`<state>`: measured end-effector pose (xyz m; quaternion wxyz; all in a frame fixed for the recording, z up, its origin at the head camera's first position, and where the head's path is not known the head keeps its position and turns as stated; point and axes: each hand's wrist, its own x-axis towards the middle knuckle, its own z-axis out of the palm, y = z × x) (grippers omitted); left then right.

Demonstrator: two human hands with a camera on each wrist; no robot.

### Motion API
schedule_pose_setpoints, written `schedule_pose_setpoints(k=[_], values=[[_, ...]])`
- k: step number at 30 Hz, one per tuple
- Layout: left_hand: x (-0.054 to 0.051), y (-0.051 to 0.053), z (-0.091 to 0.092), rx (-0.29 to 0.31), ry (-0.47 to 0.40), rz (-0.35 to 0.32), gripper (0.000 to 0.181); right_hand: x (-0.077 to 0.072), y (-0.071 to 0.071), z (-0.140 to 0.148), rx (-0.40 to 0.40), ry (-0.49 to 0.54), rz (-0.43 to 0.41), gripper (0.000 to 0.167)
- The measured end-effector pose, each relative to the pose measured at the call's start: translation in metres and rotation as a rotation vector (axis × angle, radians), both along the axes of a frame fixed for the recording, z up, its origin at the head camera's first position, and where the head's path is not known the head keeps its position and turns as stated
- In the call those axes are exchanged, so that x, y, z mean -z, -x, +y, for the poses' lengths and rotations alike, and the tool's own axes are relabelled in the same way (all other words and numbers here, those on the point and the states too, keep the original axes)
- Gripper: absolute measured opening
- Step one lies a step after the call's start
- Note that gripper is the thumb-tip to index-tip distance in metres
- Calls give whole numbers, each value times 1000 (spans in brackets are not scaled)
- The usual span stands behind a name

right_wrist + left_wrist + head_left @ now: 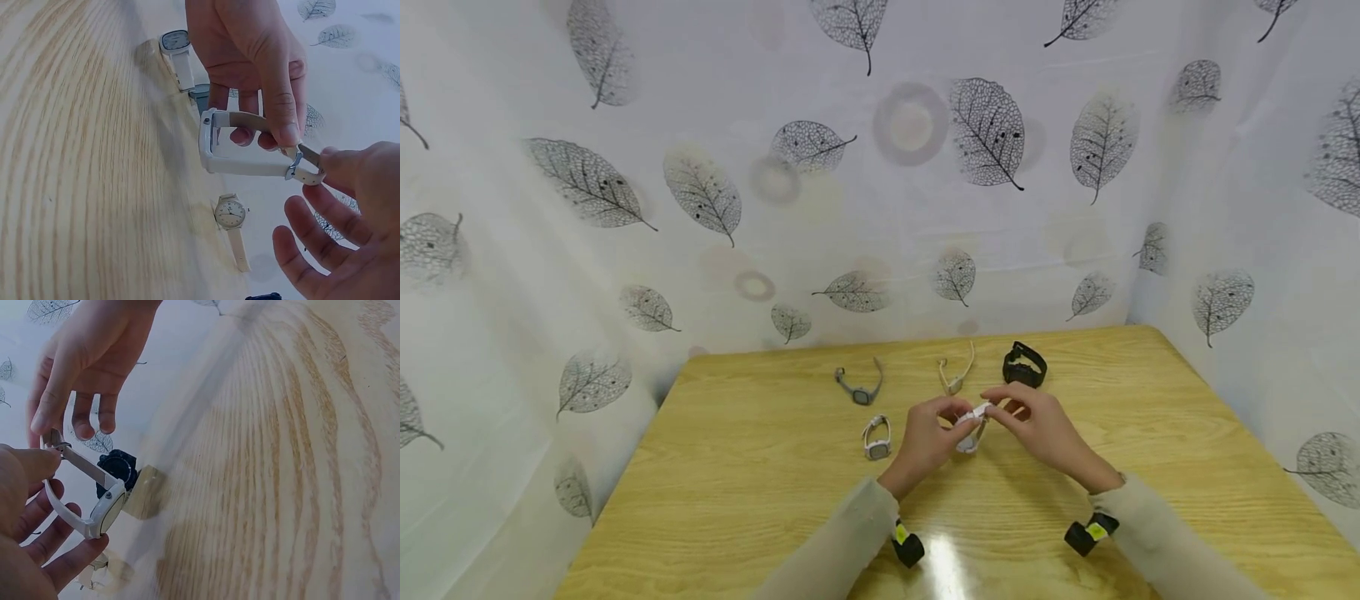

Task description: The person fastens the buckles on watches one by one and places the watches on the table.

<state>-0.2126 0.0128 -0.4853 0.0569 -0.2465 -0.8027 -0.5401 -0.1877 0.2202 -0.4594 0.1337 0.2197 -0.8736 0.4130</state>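
Note:
A white watch (967, 443) with its strap closed in a loop is held above the table. My left hand (927, 435) grips it, thumb on the strap near the buckle; in the left wrist view, fingers (75, 553) support it below the case (107, 511). With thumb and forefinger, my right hand (1047, 427) pinches the strap's end. In the right wrist view, the strap passes through the silver buckle (292, 167), with the end between the right thumb and forefinger and the other right fingers loosely bent.
Around the hands on the wooden table (730, 500) lie a grey watch (862, 397), another white watch (877, 451), a pale-strapped round watch (955, 386) and a black watch (1024, 375). A leaf-patterned curtain (880, 208) hangs behind the table.

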Motion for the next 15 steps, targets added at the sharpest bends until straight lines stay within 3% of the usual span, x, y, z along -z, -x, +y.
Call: schedule_pose_setpoints(k=[6, 15], values=[[-2, 0, -3, -5, -7, -35, 9, 4, 1, 4, 14, 89, -91, 16], [-1, -2, -2, 24, -12, -26, 8, 9, 2, 0, -3, 37, 11, 11]])
